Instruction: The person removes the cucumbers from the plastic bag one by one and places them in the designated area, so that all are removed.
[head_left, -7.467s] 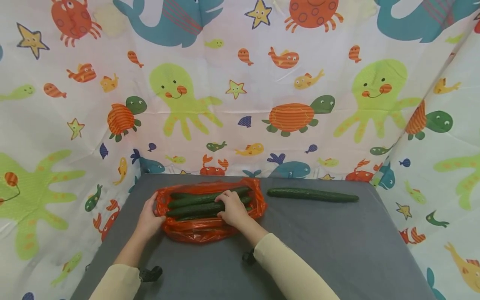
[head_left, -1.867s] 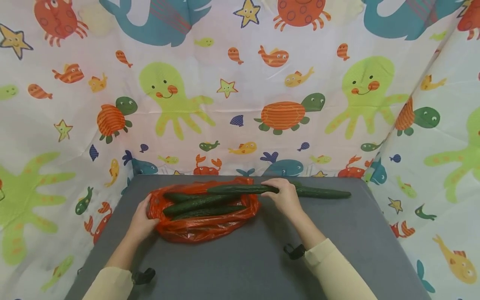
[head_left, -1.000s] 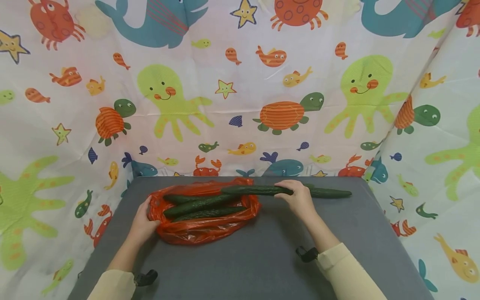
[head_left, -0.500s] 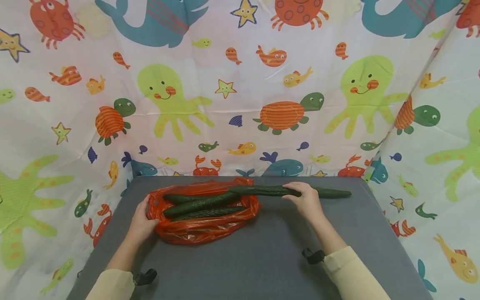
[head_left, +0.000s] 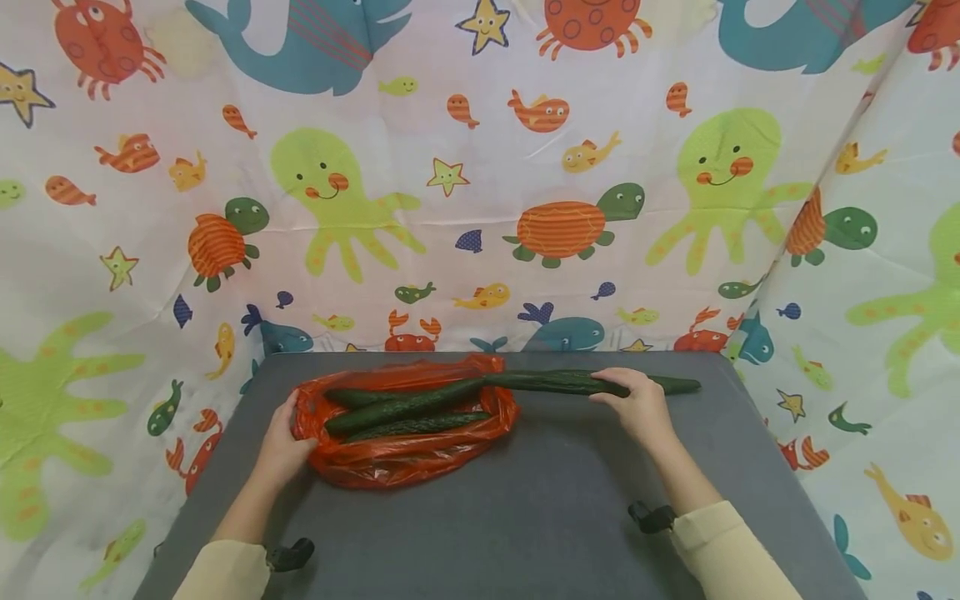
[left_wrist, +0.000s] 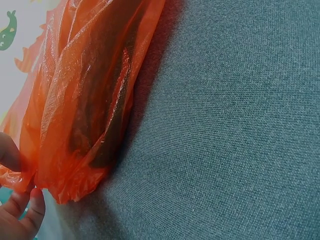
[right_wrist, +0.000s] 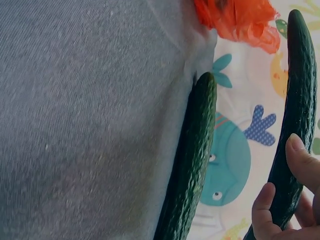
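Note:
My left hand (head_left: pixel 283 443) pinches the left end of an orange plastic bag (head_left: pixel 405 468); its fingers (left_wrist: pixel 35 212) show at the crumpled film in the left wrist view. Inside the bag's mouth lie dark green cucumbers (head_left: pixel 401 407), three of them visible. My right hand (head_left: pixel 641 407) grips another cucumber (right_wrist: pixel 300 75) near one end, raised above the table, its far tip close to the bag's right edge. Behind it, one more cucumber (right_wrist: pixel 192 165) lies on the table, mostly hidden in the head view except its right end (head_left: pixel 678 385).
A grey cloth-covered table (head_left: pixel 540 517) is beneath everything. Curtains with printed sea animals (head_left: pixel 562 229) rise behind the table and at both sides. A dark wrist-worn device (head_left: pixel 651 517) sits at the right wrist, another (head_left: pixel 291 554) at the left.
My right hand, earlier on the cucumbers in the bag, has drawn one out and carried it right, in front of the cucumber lying on the table. The left hand stays at the bag.

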